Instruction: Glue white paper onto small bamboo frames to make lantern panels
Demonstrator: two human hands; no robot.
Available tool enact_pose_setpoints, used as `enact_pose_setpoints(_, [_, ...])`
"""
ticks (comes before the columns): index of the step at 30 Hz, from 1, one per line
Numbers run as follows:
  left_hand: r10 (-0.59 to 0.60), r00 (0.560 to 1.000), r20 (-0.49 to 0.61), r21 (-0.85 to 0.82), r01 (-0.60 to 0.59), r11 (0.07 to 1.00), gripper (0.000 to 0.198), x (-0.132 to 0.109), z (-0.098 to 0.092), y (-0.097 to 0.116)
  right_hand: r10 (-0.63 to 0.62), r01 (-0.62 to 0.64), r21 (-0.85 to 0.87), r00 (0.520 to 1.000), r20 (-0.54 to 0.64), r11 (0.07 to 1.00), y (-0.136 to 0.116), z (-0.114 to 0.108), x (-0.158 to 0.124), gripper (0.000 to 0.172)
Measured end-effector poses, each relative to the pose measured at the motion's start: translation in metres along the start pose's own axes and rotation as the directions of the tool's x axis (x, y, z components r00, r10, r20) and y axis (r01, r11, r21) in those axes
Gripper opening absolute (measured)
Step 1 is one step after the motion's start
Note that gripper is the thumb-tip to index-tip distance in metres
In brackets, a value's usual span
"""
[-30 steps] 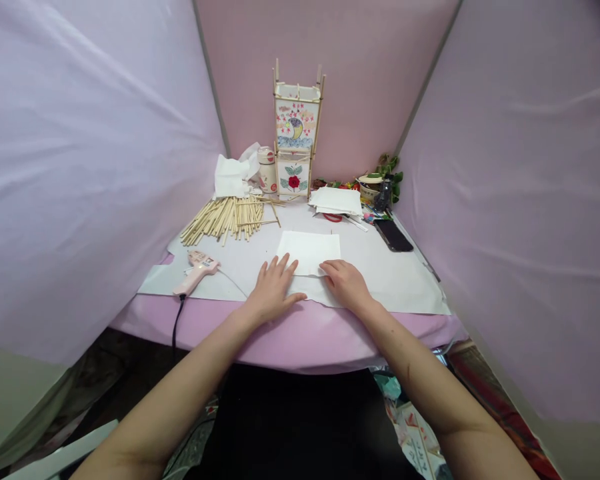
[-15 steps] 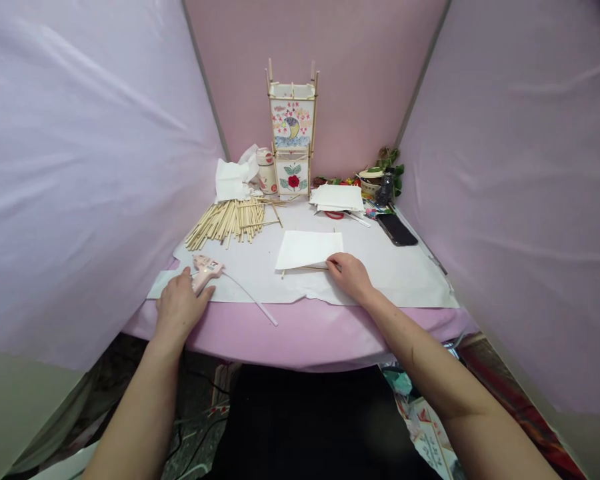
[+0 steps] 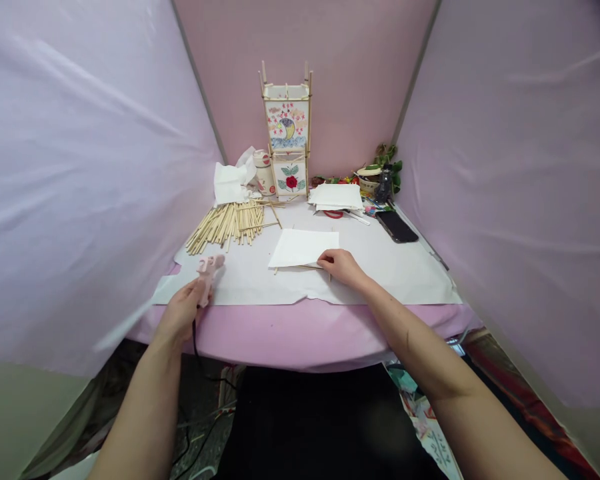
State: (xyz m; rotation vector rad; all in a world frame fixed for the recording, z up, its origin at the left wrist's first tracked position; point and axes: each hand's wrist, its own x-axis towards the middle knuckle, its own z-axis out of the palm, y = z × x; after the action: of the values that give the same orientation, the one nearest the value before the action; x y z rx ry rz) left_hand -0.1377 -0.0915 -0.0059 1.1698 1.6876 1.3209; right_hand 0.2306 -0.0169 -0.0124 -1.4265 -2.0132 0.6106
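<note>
The left hand (image 3: 181, 312) is closed around the handle of a pink glue gun (image 3: 209, 270) at the near left edge of the white table cover (image 3: 400, 275). The gun is raised a little, its nozzle points away from the person, and its black cord (image 3: 195, 337) hangs down over the edge.

The right hand (image 3: 342, 265) rests on the near right corner of a white paper sheet (image 3: 303, 247), fingers bent and close together. A thin stick (image 3: 300, 267) lies along the near edge of the sheet, its long axis from left to right. It is hard to tell whether the fingers pinch this stick or only press on it.

The sheet lies to the right of the gun, well apart from it, and the right hand is the nearer one.

Behind are a pile of sticks (image 3: 227, 223), a paper lantern (image 3: 286, 133) open at the top, a stack of papers (image 3: 336, 196), a phone (image 3: 397, 227), and a bowl (image 3: 369, 179) whose content is too small to read.
</note>
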Motion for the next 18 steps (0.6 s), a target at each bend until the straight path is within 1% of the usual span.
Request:
enact_pose_setpoints(1, [-0.07, 0.997, 0.034, -0.132, 0.074, 0.988, 0.026, -0.005, 0.006, 0.002, -0.01, 0.01, -0.017, 1.0, 0.014, 1.0, -0.001, 0.0, 0.0, 0.014])
enact_pose_setpoints(3, [-0.183, 0.973, 0.138, -0.352, 0.221, 0.909, 0.019, -0.015, 0.02, 0.008, -0.046, 0.048, -0.087, 0.999, 0.022, 0.995, -0.004, 0.001, 0.0, 0.013])
enact_pose_setpoints(5, [-0.234, 0.936, 0.264, -0.486, 0.339, 0.805, 0.017, -0.024, 0.034, 0.014, -0.1, 0.103, -0.164, 0.995, 0.025, 0.981, -0.009, 0.002, -0.001, 0.017])
enact_pose_setpoints(6, [-0.23, 0.921, 0.314, -0.503, 0.367, 0.782, 0.019, -0.027, 0.041, 0.016, -0.13, 0.134, -0.192, 0.991, 0.032, 0.972, -0.012, 0.003, 0.0, 0.017])
enact_pose_setpoints(8, [-0.197, 0.899, 0.391, -0.481, 0.382, 0.789, 0.025, -0.034, 0.055, 0.019, -0.173, 0.18, -0.223, 0.984, 0.05, 0.958, -0.016, 0.006, 0.004, 0.013])
enact_pose_setpoints(9, [-0.175, 0.89, 0.421, -0.453, 0.373, 0.81, 0.029, -0.036, 0.061, 0.02, -0.176, 0.184, -0.223, 0.983, 0.054, 0.957, -0.017, 0.008, 0.006, 0.015])
enact_pose_setpoints(11, [-0.134, 0.875, 0.466, -0.368, 0.329, 0.87, 0.038, -0.042, 0.073, 0.022, -0.144, 0.152, -0.199, 0.988, 0.055, 0.968, -0.015, 0.012, 0.013, 0.022])
enact_pose_setpoints(14, [-0.097, 0.866, 0.491, -0.21, 0.225, 0.951, 0.049, -0.048, 0.091, 0.026, -0.079, 0.088, -0.145, 0.994, 0.07, 0.985, -0.009, 0.015, 0.023, 0.026])
enact_pose_setpoints(16, [-0.091, 0.862, 0.499, -0.116, 0.17, 0.979, 0.053, -0.051, 0.102, 0.029, -0.068, 0.079, -0.127, 0.993, 0.093, 0.989, -0.004, 0.015, 0.028, 0.027])
enact_pose_setpoints(18, [-0.094, 0.849, 0.52, -0.053, 0.142, 0.988, 0.055, -0.053, 0.114, 0.034, -0.068, 0.082, -0.112, 0.99, 0.124, 0.99, -0.002, 0.013, 0.032, 0.026])
